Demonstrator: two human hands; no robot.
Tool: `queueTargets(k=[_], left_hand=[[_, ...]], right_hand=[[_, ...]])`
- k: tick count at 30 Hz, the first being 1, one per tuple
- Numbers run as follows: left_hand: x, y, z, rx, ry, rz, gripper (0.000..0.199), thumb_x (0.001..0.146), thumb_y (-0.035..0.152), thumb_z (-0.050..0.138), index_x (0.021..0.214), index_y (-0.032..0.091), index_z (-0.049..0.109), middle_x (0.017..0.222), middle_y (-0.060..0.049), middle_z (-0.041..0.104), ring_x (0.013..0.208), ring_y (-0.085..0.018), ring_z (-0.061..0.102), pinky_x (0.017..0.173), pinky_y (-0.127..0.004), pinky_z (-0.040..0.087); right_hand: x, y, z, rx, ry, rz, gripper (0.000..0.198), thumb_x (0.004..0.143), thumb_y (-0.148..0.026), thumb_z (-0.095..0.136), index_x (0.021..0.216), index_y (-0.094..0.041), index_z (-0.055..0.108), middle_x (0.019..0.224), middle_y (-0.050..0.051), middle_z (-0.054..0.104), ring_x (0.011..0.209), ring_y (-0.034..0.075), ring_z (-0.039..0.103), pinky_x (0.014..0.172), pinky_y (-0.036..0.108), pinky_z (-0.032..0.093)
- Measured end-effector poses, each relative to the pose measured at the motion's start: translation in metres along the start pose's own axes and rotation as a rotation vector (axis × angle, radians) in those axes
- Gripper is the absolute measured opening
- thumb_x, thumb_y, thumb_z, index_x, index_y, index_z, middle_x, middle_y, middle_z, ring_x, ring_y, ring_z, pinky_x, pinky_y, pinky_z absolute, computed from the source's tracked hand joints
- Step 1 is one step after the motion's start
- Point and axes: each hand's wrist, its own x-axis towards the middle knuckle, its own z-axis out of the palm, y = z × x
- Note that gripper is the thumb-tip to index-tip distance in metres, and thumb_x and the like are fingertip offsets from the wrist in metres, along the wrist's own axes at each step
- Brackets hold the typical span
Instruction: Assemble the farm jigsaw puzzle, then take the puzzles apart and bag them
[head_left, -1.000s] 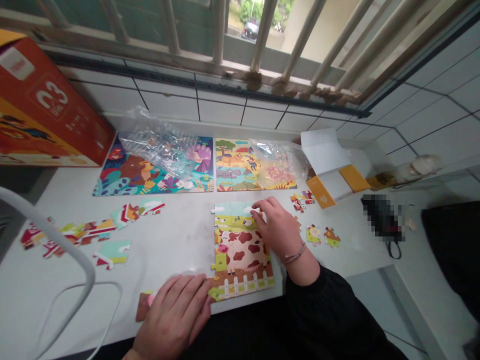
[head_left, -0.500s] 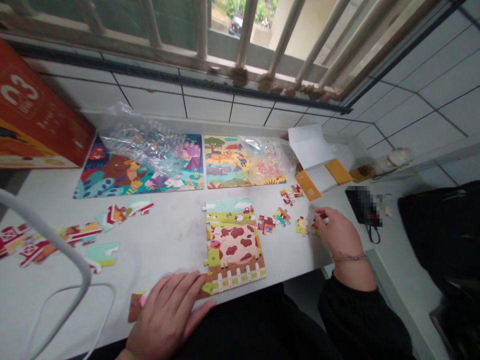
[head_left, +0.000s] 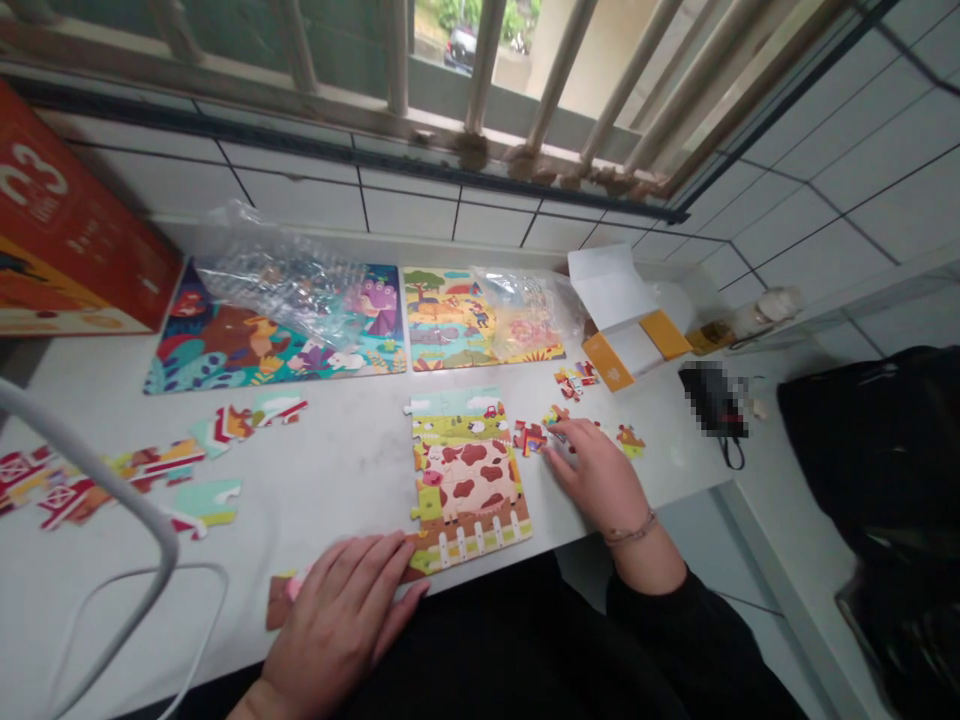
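Observation:
A partly joined jigsaw puzzle point(head_left: 469, 475) with a spotted cow, sheep and a white fence lies in front of me. My left hand point(head_left: 341, 605) rests flat at its lower left corner, over a puzzle strip point(head_left: 280, 600) that shows brown and pink beyond the hand. Over loose pieces to the right of the cow puzzle, my right hand point(head_left: 596, 470) has thumb and forefinger slightly apart. Just left of these fingertips is a reddish-brown puzzle piece point(head_left: 529, 438). Another piece point(head_left: 556, 414) is partly hidden behind the forefinger. A yellow-green piece point(head_left: 631, 440) lies right of the hand.
Joined barn pieces point(head_left: 135, 465) lie on the left, behind a grey curved tube point(head_left: 112, 480). At the back are two picture boards point(head_left: 277, 355) under plastic bags, an orange box point(head_left: 82, 220) and an opened yellow-white carton point(head_left: 611, 360). A black bag point(head_left: 870, 440) sits at right.
My right hand has moved left, from the yellow-green piece at the right to the pieces nearer the cow puzzle. My left hand stays on the lower strip. The view has shifted slightly.

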Motion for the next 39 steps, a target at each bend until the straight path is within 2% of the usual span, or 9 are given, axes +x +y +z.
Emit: queueTargets(k=[4, 9, 11, 15, 17, 26, 31, 35, 39], left_hand=[[0.001, 0.001, -0.001, 0.03, -0.002, 0.01, 0.03, 0.111, 0.032, 0.062, 0.133, 0.013, 0.071, 0.124, -0.011, 0.081, 0.11, -0.029, 0.071, 0.104, -0.046, 0.048], [0.003, 0.003, -0.003, 0.012, -0.005, 0.002, 0.028, 0.109, 0.033, 0.067, 0.13, 0.014, 0.071, 0.123, -0.011, 0.081, 0.11, -0.029, 0.072, 0.103, -0.046, 0.05], [0.004, 0.004, -0.004, 0.006, -0.008, -0.011, 0.028, 0.107, 0.032, 0.07, 0.129, 0.015, 0.071, 0.122, -0.011, 0.082, 0.11, -0.029, 0.073, 0.103, -0.046, 0.051], [0.004, 0.006, -0.005, 0.006, -0.02, -0.022, 0.029, 0.106, 0.031, 0.071, 0.13, 0.014, 0.071, 0.123, -0.011, 0.082, 0.109, -0.029, 0.073, 0.102, -0.046, 0.052], [0.004, 0.006, -0.005, 0.005, -0.018, -0.019, 0.029, 0.107, 0.032, 0.07, 0.13, 0.014, 0.071, 0.122, -0.011, 0.082, 0.109, -0.029, 0.074, 0.102, -0.046, 0.052], [0.004, 0.003, -0.007, 0.019, 0.008, 0.04, 0.033, 0.103, 0.03, 0.077, 0.132, 0.015, 0.072, 0.125, -0.011, 0.082, 0.111, -0.031, 0.074, 0.101, -0.048, 0.053], [0.004, 0.001, -0.006, 0.045, 0.011, 0.053, 0.031, 0.107, 0.03, 0.072, 0.134, 0.016, 0.072, 0.127, -0.01, 0.082, 0.112, -0.03, 0.074, 0.102, -0.048, 0.052], [0.003, -0.001, -0.005, 0.062, 0.01, 0.071, 0.031, 0.108, 0.031, 0.069, 0.134, 0.014, 0.072, 0.128, -0.01, 0.082, 0.111, -0.03, 0.074, 0.101, -0.048, 0.052], [0.002, -0.002, -0.004, 0.05, 0.005, 0.078, 0.032, 0.108, 0.029, 0.07, 0.136, 0.014, 0.072, 0.13, -0.011, 0.081, 0.113, -0.03, 0.073, 0.102, -0.049, 0.052]], right_hand=[[0.005, -0.013, 0.013, 0.045, -0.019, -0.048, 0.029, 0.103, -0.025, 0.065, 0.131, -0.022, 0.073, 0.134, 0.014, 0.073, 0.128, 0.031, 0.07, 0.112, 0.05, 0.059], [0.004, -0.002, 0.017, 0.056, -0.015, -0.096, 0.029, 0.102, -0.023, 0.066, 0.13, -0.023, 0.076, 0.138, 0.012, 0.075, 0.133, 0.03, 0.07, 0.117, 0.049, 0.058], [0.002, 0.0, 0.016, 0.04, -0.025, -0.104, 0.025, 0.102, -0.021, 0.066, 0.124, -0.024, 0.077, 0.138, 0.011, 0.075, 0.131, 0.029, 0.072, 0.114, 0.047, 0.06], [-0.002, -0.001, 0.013, -0.021, -0.07, -0.072, 0.009, 0.102, -0.022, 0.069, 0.106, -0.025, 0.076, 0.135, 0.009, 0.076, 0.122, 0.027, 0.075, 0.101, 0.041, 0.063], [-0.003, -0.002, 0.009, -0.044, -0.094, -0.052, 0.004, 0.101, -0.024, 0.071, 0.104, -0.025, 0.074, 0.13, 0.009, 0.076, 0.119, 0.027, 0.075, 0.097, 0.038, 0.063], [-0.01, -0.013, 0.005, -0.171, -0.091, 0.082, 0.013, 0.105, -0.033, 0.071, 0.111, -0.022, 0.072, 0.119, 0.01, 0.075, 0.106, 0.026, 0.074, 0.084, 0.035, 0.059], [-0.014, -0.021, 0.01, -0.201, -0.066, 0.116, 0.015, 0.108, -0.035, 0.064, 0.111, -0.021, 0.071, 0.12, 0.011, 0.075, 0.1, 0.025, 0.075, 0.079, 0.034, 0.058], [-0.017, -0.001, 0.005, -0.141, -0.01, 0.095, 0.017, 0.108, -0.034, 0.061, 0.116, -0.021, 0.07, 0.124, 0.012, 0.074, 0.108, 0.027, 0.074, 0.088, 0.038, 0.061], [-0.018, 0.047, -0.011, -0.109, 0.033, 0.075, 0.027, 0.101, -0.027, 0.064, 0.126, -0.02, 0.068, 0.138, 0.016, 0.072, 0.129, 0.032, 0.069, 0.107, 0.047, 0.059]])
